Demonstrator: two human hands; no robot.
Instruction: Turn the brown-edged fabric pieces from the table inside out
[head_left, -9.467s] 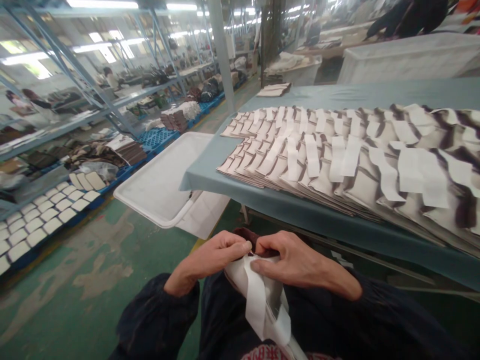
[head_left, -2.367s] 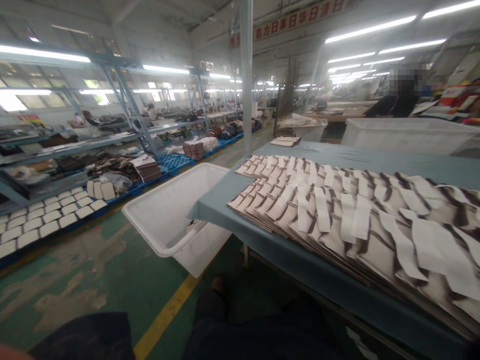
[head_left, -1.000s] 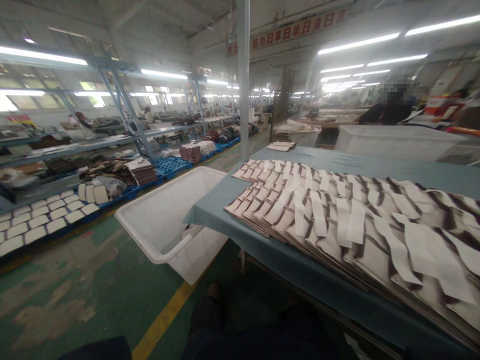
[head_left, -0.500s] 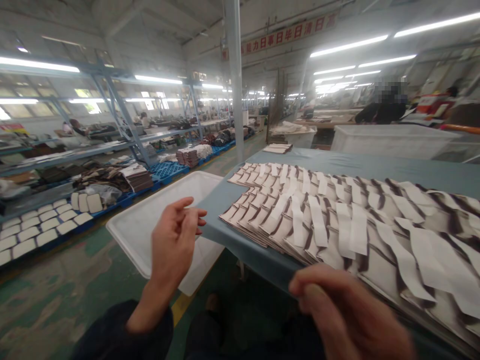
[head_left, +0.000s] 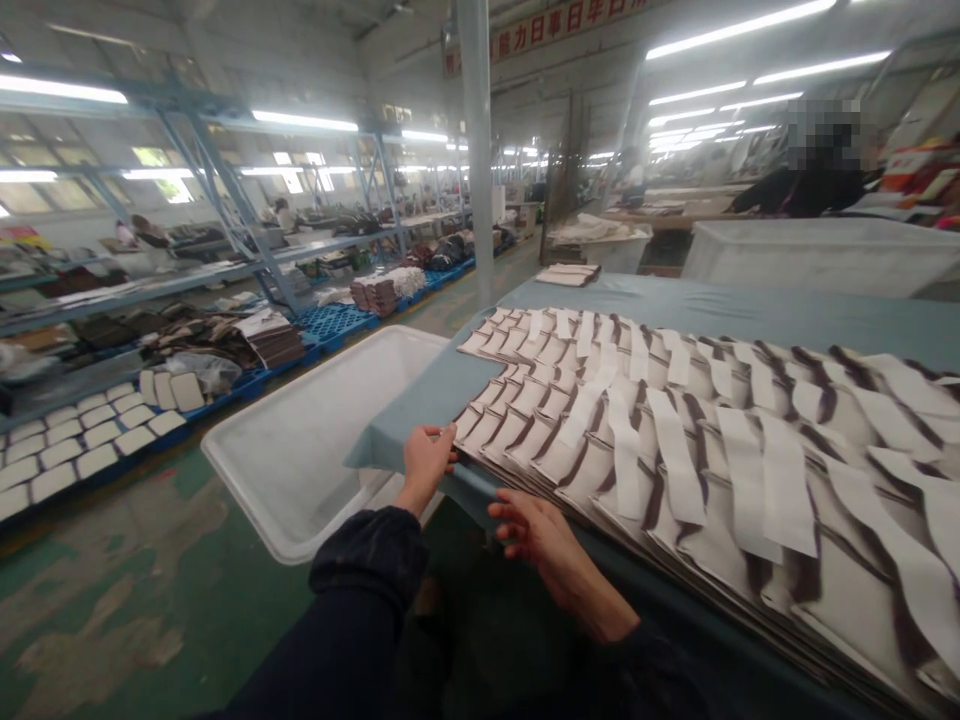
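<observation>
Overlapping stacks of cream fabric pieces [head_left: 570, 440] with dark edges lie on a table with a blue-grey cover [head_left: 420, 400]. White strips [head_left: 675, 455] rest across them. My left hand [head_left: 429, 462] is at the near left corner of the stacks, its fingers closed on the end of the fabric pieces. To its right, my right hand [head_left: 536, 535] hangs just off the table's front edge with its fingers apart, holding nothing.
A white plastic tub [head_left: 300, 480] stands on the floor left of the table. Shelving [head_left: 255, 240] and blue pallets [head_left: 330, 328] line the left. Beyond the table are another white tub [head_left: 817, 255], a pole [head_left: 477, 150] and a person in dark clothes [head_left: 810, 185].
My left hand has moved right and forward from above the tub to the corner of the stacks and closed there. My right hand has moved left and away from me, its fingers now spread.
</observation>
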